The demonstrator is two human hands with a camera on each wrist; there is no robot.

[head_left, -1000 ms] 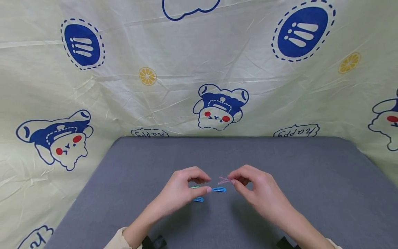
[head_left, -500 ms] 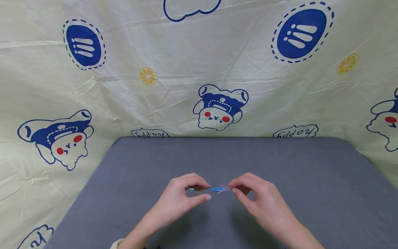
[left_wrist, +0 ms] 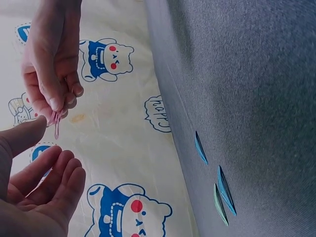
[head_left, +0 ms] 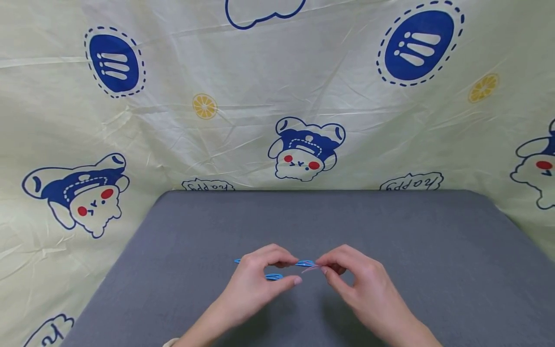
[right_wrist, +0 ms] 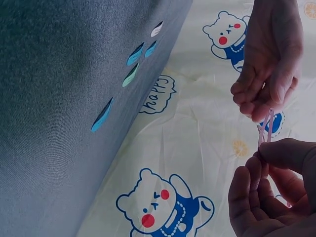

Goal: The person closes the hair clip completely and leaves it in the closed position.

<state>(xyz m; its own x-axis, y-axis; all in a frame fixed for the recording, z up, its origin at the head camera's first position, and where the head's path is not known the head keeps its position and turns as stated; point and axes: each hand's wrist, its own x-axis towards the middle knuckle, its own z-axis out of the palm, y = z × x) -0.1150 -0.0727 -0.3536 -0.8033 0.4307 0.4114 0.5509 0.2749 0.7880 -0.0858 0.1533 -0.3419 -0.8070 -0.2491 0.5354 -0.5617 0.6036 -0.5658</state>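
Note:
A pink snap hair clip (right_wrist: 269,129) is pinched between the thumb and fingertips of my right hand (head_left: 364,279), above the table. Its two arms stand apart in the right wrist view, and its end points toward my left hand (head_left: 260,277). That hand is close by, thumb and fingers spread apart, holding nothing; a small gap seems to separate it from the clip. Beyond the hands, a blue hair clip (head_left: 305,263) lies on the table. Another blue clip (head_left: 274,276) shows between the left thumb and fingers, and a third blue clip (head_left: 237,260) is partly hidden behind the left hand.
The grey tabletop (head_left: 390,221) also bears a green hair clip (right_wrist: 130,75) and a whitish hair clip (right_wrist: 157,29), both seen in the right wrist view. Behind the table's far edge hangs a pale curtain (head_left: 243,144) printed with cartoon bears.
Both hands have come slightly lower in the head view, the pink clip with the right one. The left hand has shifted a little rightward, its thumb now farther from its fingers.

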